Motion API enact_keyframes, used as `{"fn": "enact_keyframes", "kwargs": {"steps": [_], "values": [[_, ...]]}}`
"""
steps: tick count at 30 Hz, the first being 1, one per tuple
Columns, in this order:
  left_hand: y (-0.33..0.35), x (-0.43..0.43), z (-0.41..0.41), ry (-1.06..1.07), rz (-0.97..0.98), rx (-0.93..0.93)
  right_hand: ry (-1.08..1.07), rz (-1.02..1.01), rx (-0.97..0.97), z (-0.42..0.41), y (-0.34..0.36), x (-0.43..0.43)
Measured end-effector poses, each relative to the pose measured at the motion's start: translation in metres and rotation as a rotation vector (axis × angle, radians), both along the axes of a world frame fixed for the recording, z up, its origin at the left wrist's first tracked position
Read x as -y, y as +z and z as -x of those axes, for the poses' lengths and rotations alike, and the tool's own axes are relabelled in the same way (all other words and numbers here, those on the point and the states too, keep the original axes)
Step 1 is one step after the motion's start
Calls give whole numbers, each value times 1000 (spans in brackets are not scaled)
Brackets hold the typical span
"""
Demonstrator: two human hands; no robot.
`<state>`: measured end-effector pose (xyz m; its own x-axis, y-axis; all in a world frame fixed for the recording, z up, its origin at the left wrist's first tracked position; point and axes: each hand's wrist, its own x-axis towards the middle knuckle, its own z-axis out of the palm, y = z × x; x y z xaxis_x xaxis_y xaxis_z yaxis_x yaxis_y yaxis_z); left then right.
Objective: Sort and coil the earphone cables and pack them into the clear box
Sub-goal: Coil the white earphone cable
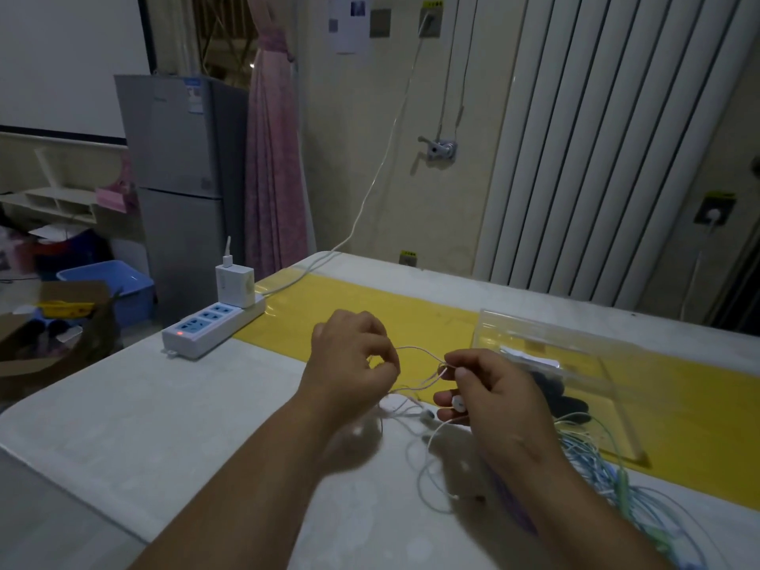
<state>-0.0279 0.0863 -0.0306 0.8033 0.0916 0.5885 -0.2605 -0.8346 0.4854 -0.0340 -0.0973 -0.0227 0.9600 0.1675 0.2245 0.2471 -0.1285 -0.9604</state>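
Note:
A thin white earphone cable (415, 349) stretches between my two hands above the table. My left hand (349, 364) pinches one end of it with fingers curled. My right hand (485, 388) pinches the other part and also holds a white earbud (457, 403) against its fingers. More of the white cable (423, 466) trails in loose loops on the table below. A tangle of blue and green earphone cables (596, 466) lies at the right. The clear box (575, 364) stands open behind my right hand, with dark cables (555, 399) and something white inside.
A white power strip (205, 327) with a charger plugged in sits at the table's left edge, its cord running up to the wall. A yellow strip (329, 310) crosses the white table (144, 425). A fridge, a blue tub and a cardboard box stand on the floor at left.

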Motion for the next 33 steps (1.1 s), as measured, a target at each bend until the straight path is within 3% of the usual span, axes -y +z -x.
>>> {"fn": "enact_keyframes", "kwargs": {"steps": [4,14,24,33], "values": [[-1,3,-4,-6,-198,-161,-36,112,49,-1,-4,0],[-4,6,-1,-76,-59,-141,-139,335,100,-4,-11,0],[-6,10,6,-126,-352,-351,-134,373,100,-8,-15,-1],[-11,4,2,-156,-404,-298,-162,391,96,-14,-19,2]]}}
